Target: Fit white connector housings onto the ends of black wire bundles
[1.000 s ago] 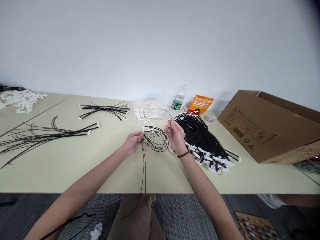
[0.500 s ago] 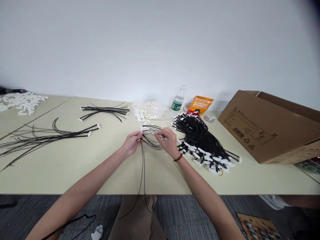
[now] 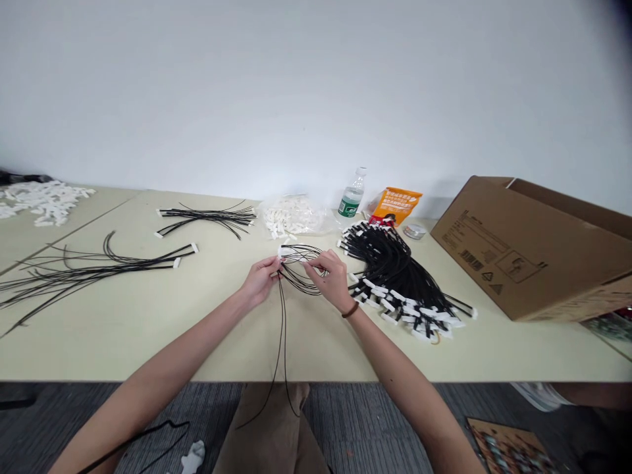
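Note:
My left hand (image 3: 263, 279) is closed on a wire harness (image 3: 302, 284), pinching it close to a white connector (image 3: 285, 253) at its left end. The thin black wires bow out to the right from there. Two loose wires (image 3: 282, 336) hang down past the table edge over my lap. My right hand (image 3: 332, 276) is closed among the looped wires, thumb and forefinger pinched together; the piece between those fingertips is too small to make out clearly. Just right of that hand lies a thick pile of black wire harnesses (image 3: 399, 263) with white connectors.
Two harness bundles (image 3: 207, 217) (image 3: 118, 268) lie to the left. White connectors fill a clear bag (image 3: 291, 214) at the back, and more form a heap (image 3: 47, 201) far left. A water bottle (image 3: 352, 194), an orange packet (image 3: 396, 205), a round tin (image 3: 414, 231) and a cardboard box (image 3: 528, 257) stand rightward.
Both hands stay almost in place on the wire harness. The whole view has shifted very slightly, and nothing has visibly been let go.

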Action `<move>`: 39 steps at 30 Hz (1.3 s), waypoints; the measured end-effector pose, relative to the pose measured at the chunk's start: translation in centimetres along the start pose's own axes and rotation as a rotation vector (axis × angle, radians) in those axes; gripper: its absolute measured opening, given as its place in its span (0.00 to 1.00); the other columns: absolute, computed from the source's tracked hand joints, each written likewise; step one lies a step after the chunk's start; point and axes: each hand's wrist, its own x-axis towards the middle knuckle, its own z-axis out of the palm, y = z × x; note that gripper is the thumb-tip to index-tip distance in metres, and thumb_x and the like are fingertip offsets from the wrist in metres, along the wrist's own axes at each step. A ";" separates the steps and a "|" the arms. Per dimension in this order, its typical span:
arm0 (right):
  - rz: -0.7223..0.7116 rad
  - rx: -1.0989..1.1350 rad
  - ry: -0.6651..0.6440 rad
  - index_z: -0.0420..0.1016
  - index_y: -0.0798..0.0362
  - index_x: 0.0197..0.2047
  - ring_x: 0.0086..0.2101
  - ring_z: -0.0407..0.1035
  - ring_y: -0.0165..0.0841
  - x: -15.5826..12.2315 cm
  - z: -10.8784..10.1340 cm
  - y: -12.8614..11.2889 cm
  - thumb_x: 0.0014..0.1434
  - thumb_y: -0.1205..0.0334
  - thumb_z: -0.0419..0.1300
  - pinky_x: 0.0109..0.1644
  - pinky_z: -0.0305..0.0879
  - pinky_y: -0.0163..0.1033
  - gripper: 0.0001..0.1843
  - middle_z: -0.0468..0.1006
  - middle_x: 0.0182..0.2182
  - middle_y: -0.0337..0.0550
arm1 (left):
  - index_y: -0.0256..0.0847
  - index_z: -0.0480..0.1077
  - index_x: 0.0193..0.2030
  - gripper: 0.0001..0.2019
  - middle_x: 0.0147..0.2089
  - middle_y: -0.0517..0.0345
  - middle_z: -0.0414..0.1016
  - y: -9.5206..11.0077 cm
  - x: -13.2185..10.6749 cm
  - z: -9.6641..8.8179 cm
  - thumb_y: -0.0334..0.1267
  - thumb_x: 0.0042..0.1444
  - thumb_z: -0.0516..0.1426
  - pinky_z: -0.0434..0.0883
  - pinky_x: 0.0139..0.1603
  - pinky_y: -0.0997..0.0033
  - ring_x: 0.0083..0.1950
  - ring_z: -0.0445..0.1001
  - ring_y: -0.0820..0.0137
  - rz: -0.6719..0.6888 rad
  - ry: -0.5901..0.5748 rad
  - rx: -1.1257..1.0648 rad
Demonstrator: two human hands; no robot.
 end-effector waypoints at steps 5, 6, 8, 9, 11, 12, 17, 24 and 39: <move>0.034 0.032 0.001 0.66 0.53 0.22 0.24 0.53 0.27 0.0 0.1 -0.1 0.57 0.61 0.56 0.31 0.53 0.35 0.13 0.57 0.18 0.35 | 0.35 0.74 0.28 0.11 0.29 0.58 0.68 0.0 0.0 0.0 0.38 0.37 0.65 0.60 0.32 0.75 0.31 0.62 0.77 0.021 0.006 0.005; 0.049 0.044 -0.002 0.65 0.53 0.21 0.24 0.53 0.27 0.0 0.1 -0.1 0.57 0.61 0.56 0.31 0.52 0.35 0.13 0.57 0.18 0.34 | 0.35 0.74 0.28 0.11 0.29 0.58 0.68 0.0 0.0 0.0 0.39 0.37 0.65 0.60 0.32 0.75 0.31 0.62 0.77 0.024 0.008 0.007; 0.096 0.080 -0.009 0.65 0.54 0.20 0.24 0.53 0.27 0.0 0.1 -0.2 0.56 0.61 0.56 0.30 0.52 0.35 0.14 0.56 0.17 0.34 | 0.35 0.75 0.28 0.12 0.30 0.57 0.68 0.0 0.0 0.0 0.39 0.36 0.65 0.60 0.32 0.74 0.31 0.62 0.76 0.037 0.012 0.018; 0.128 0.106 -0.013 0.65 0.54 0.20 0.24 0.53 0.27 0.0 0.1 -0.2 0.55 0.61 0.57 0.30 0.52 0.35 0.14 0.56 0.17 0.34 | 0.35 0.75 0.28 0.12 0.30 0.57 0.69 0.0 0.0 0.0 0.39 0.36 0.65 0.60 0.32 0.74 0.32 0.62 0.76 0.044 0.015 0.025; 0.203 0.171 -0.024 0.65 0.54 0.20 0.23 0.53 0.26 -0.1 0.2 -0.1 0.54 0.61 0.57 0.30 0.52 0.34 0.14 0.57 0.17 0.33 | 0.35 0.75 0.28 0.12 0.30 0.57 0.69 0.1 -0.1 0.1 0.40 0.36 0.65 0.60 0.32 0.74 0.32 0.62 0.76 0.054 0.023 0.044; 0.243 0.205 -0.030 0.65 0.54 0.19 0.23 0.53 0.26 -0.1 0.3 -0.1 0.54 0.61 0.58 0.29 0.52 0.34 0.13 0.57 0.17 0.33 | 0.35 0.75 0.28 0.12 0.30 0.57 0.69 0.1 -0.1 0.1 0.40 0.36 0.65 0.60 0.32 0.74 0.32 0.62 0.76 0.058 0.025 0.054; 0.370 0.331 -0.055 0.66 0.55 0.20 0.23 0.54 0.25 -0.4 0.8 0.2 0.52 0.60 0.59 0.27 0.52 0.33 0.12 0.59 0.18 0.33 | 0.35 0.75 0.29 0.13 0.31 0.56 0.69 0.0 0.0 -0.1 0.42 0.37 0.65 0.60 0.32 0.73 0.32 0.62 0.75 0.102 0.015 0.124; 0.173 0.167 -0.056 0.72 0.54 0.27 0.27 0.60 0.28 -0.3 0.7 -0.1 0.56 0.62 0.57 0.32 0.57 0.35 0.08 0.67 0.21 0.38 | 0.36 0.74 0.28 0.13 0.29 0.57 0.68 0.0 -0.2 -0.1 0.43 0.37 0.65 0.60 0.32 0.73 0.32 0.62 0.75 0.101 -0.038 0.186; -0.042 -0.026 -0.112 0.73 0.52 0.29 0.28 0.60 0.30 -1.0 1.2 0.3 0.58 0.63 0.54 0.34 0.59 0.36 0.09 0.71 0.23 0.40 | 0.35 0.74 0.29 0.15 0.27 0.59 0.67 -0.8 -1.4 0.9 0.46 0.37 0.65 0.59 0.31 0.74 0.30 0.62 0.75 0.003 -0.118 0.189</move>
